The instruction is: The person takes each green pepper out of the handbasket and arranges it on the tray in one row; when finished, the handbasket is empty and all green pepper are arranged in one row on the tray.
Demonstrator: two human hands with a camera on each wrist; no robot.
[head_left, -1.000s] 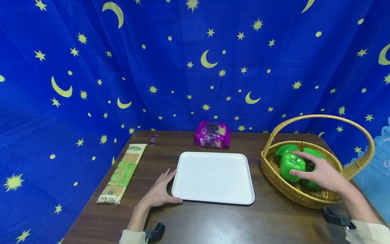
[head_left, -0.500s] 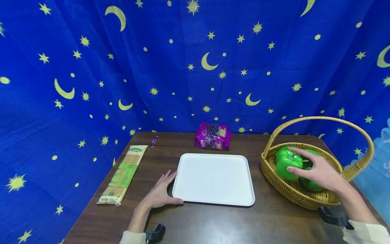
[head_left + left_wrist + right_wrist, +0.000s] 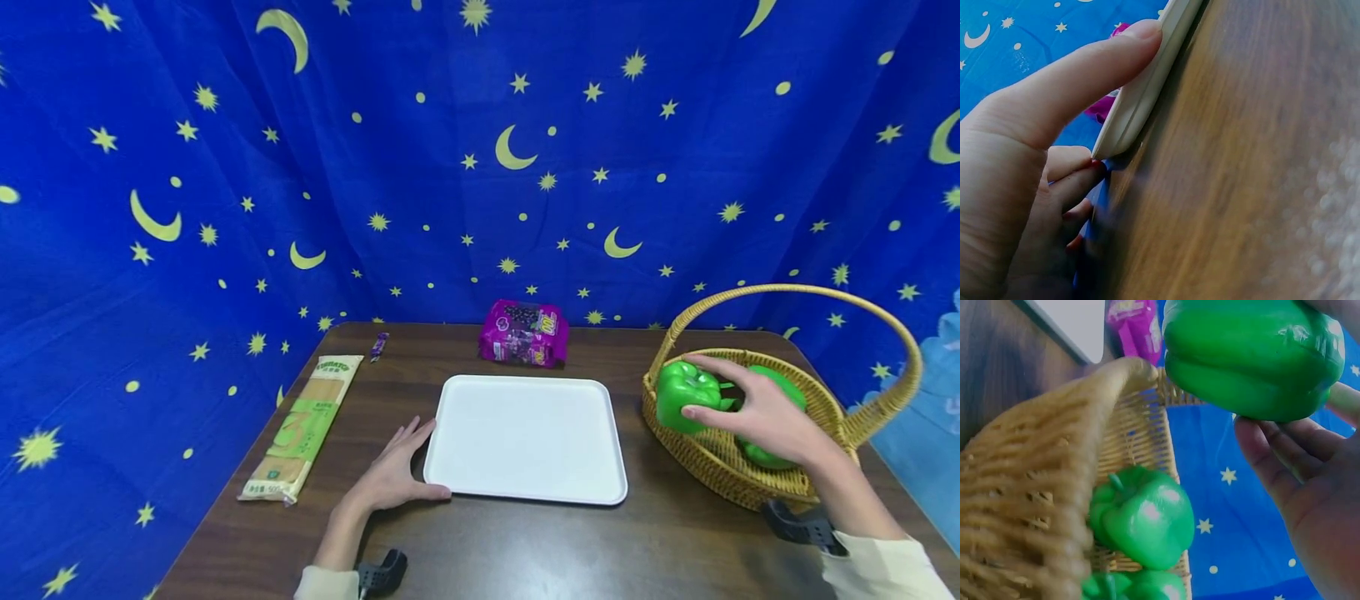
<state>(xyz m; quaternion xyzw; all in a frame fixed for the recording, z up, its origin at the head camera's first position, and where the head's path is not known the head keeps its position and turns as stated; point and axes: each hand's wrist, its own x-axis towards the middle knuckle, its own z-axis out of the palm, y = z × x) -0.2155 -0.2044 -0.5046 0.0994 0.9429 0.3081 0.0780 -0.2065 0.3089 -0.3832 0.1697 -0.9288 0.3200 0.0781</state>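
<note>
The step in hand looks to be taking one green bell pepper out of the wicker basket. The right hand holds it raised by the basket's left rim, its grip closed to the pepper's width, with the stem turned toward the palm. From the head view it is hard to say whether the pepper's underside has cleared that rim. At least two other peppers lie inside, under the arched handle. The left hand is spread wide at the near left corner of the white tray, touching its edge, its grip clasping nothing. The tray sits flat on the tabletop, just beside the basket. The next move seems to call for a steady hold on the smooth pepper and enough height to keep it off the rim.
</note>
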